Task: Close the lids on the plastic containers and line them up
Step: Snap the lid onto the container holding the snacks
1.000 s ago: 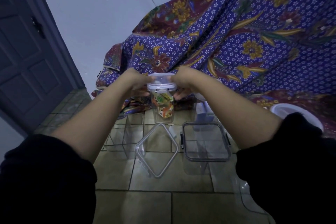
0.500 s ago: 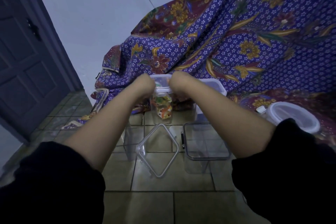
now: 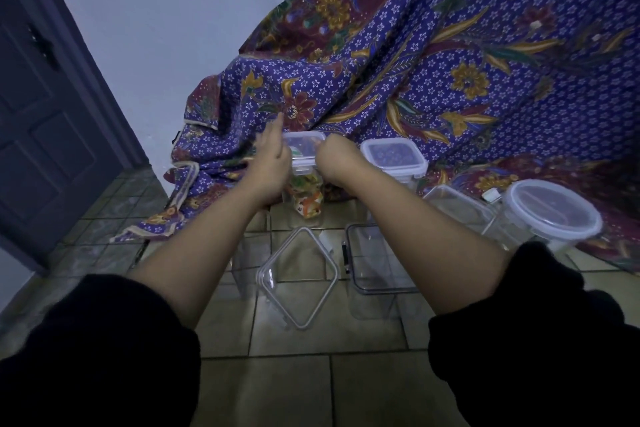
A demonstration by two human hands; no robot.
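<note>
A tall clear container (image 3: 305, 198) with colourful packets inside stands on the tiled floor, its lid (image 3: 303, 149) on top. My left hand (image 3: 273, 156) is against the lid's left side with fingers stretched out. My right hand (image 3: 334, 158) is curled on the lid's right side. Nearer me stand two open clear containers: one turned diamond-wise (image 3: 298, 276), one square (image 3: 375, 270). A lidded container (image 3: 393, 156) stands to the right.
A round container with a lid (image 3: 550, 215) and another clear container (image 3: 457, 208) stand at the right. A purple batik cloth (image 3: 450, 62) drapes behind everything. A dark door (image 3: 45, 114) is at the left.
The container with packets has come down to the floor. My left hand's fingers have opened out at the lid's left edge; my right hand stays curled on the lid.
</note>
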